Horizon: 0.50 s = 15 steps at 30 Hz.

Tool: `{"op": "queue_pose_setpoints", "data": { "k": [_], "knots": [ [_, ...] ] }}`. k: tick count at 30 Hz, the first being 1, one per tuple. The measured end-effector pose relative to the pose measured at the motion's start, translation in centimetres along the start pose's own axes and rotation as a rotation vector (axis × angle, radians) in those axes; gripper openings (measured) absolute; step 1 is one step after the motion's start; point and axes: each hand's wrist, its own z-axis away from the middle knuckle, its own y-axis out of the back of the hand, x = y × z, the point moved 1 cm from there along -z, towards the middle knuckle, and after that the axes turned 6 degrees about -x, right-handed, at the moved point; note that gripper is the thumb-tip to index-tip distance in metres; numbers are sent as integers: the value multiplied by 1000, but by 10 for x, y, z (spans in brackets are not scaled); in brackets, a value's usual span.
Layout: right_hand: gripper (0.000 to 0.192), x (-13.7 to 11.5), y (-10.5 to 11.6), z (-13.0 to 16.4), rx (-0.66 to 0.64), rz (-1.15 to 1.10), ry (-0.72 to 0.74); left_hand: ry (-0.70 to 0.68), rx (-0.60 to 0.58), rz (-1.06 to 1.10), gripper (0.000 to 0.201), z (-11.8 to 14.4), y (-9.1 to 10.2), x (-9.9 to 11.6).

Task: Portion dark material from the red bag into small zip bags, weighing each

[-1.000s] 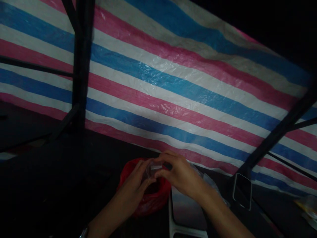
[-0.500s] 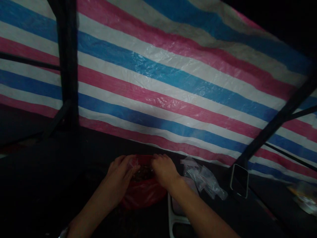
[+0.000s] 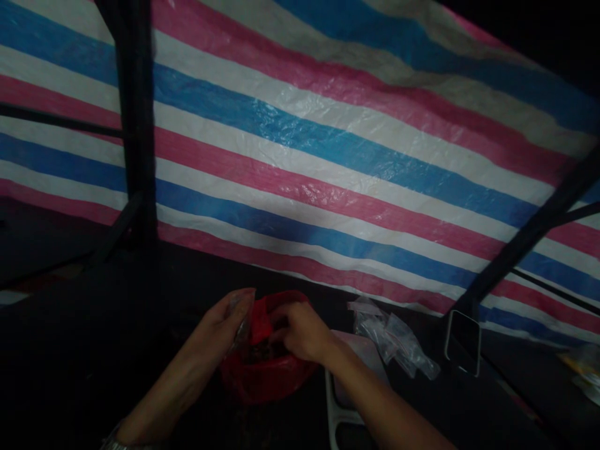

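Two hands are working at a red bag [image 3: 269, 382].
The left hand [image 3: 229, 317] is holding clear plastic [image 3: 242, 332] at the bag's left side; the right hand [image 3: 300, 330] is sitting at its mouth. Clear packets [image 3: 394, 339] are lying right of it, a phone [image 3: 463, 344] resting beyond them.

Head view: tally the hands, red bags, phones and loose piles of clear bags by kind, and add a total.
Hands, left hand and right hand: 2
Red bag: 1
Phone: 1
Pile of clear bags: 1
Total: 5

Pink, white and blue stripes cross the crinkled plastic sheet [image 3: 323, 187]; the open, rounded plastic bag [image 3: 269, 382] is red.
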Motion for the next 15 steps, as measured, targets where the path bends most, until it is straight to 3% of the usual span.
{"op": "queue_pose_setpoints", "data": {
  "k": [4, 8, 13, 15],
  "knots": [
    [24, 11, 6, 8, 51, -221, 8, -110, -7, -85, 71, 1, 7, 0],
    [24, 15, 20, 22, 98, -382, 39, -239, -32, -188, 56, 3, 4, -3],
    [29, -14, 35, 33, 131, -457, 119, -303, -76, -258, 47, 4, -9, -7],
    [32, -31, 38, 34, 148, -363, 144, -314, -101, -272, 47, 4, -14, -9]
  ]
}}
